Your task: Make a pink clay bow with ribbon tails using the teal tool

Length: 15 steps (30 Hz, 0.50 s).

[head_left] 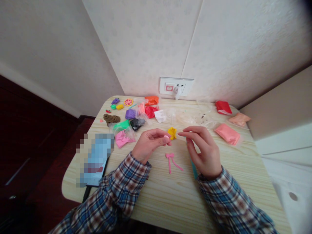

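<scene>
My left hand point(152, 143) is closed in a pinch on a small light pink piece of clay point(166, 137) between thumb and index finger. To its right, my right hand point(204, 149) has its fingers apart and I see nothing between them. A teal strip point(194, 169) shows partly from under that hand; the hand hides most of it. Just beyond the fingertips lies a crumpled yellow piece of clay point(172, 133). On the table between my wrists is a pink clay bow point(170, 156) with two long tails.
Bags of clay, including green point(122, 125), pink point(124, 139) and purple point(130, 113), cluster at the left. More packets, such as coral point(227, 134) and red point(223, 107), lie at the right. A phone point(97, 161) rests near the left edge. Small clay fruits point(119, 106) sit at the back left.
</scene>
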Available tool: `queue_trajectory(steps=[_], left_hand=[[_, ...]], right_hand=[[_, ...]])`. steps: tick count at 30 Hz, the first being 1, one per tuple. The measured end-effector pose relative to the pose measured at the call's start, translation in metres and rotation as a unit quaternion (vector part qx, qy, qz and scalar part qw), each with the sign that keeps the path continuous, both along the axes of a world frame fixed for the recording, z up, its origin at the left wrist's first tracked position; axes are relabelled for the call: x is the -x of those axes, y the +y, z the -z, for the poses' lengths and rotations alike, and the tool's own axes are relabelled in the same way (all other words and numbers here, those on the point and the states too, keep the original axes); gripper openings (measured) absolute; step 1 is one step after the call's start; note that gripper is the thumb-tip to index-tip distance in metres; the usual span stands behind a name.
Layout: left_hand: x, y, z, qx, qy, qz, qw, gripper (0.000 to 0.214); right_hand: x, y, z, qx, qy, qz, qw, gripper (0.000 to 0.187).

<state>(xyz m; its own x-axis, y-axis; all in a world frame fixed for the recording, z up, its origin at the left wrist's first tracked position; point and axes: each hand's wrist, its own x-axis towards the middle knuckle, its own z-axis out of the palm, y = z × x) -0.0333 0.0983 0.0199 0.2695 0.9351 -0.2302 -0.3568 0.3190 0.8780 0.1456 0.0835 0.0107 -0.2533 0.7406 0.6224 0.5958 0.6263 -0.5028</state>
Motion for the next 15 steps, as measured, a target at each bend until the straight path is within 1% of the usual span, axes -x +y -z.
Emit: queue_trajectory(steps=[5, 10, 15], left_hand=[[0.0016, 0.0, -0.0012, 0.017, -0.021, -0.005, 1.0, 0.033], [0.0009, -0.0007, 0.0028, 0.003, 0.021, 0.021, 1.0, 0.022], [0.0007, 0.0002, 0.0062, 0.021, 0.036, -0.01, 0.999, 0.019]], right_hand=[[-0.0003, 0.0002, 0.0005, 0.005, 0.001, -0.002, 1.0, 0.035], [-0.0004, 0.0012, 0.0018, 0.005, 0.001, -0.004, 1.0, 0.033], [-0.001, 0.0014, 0.0019, 0.008, 0.001, -0.009, 1.0, 0.034]])
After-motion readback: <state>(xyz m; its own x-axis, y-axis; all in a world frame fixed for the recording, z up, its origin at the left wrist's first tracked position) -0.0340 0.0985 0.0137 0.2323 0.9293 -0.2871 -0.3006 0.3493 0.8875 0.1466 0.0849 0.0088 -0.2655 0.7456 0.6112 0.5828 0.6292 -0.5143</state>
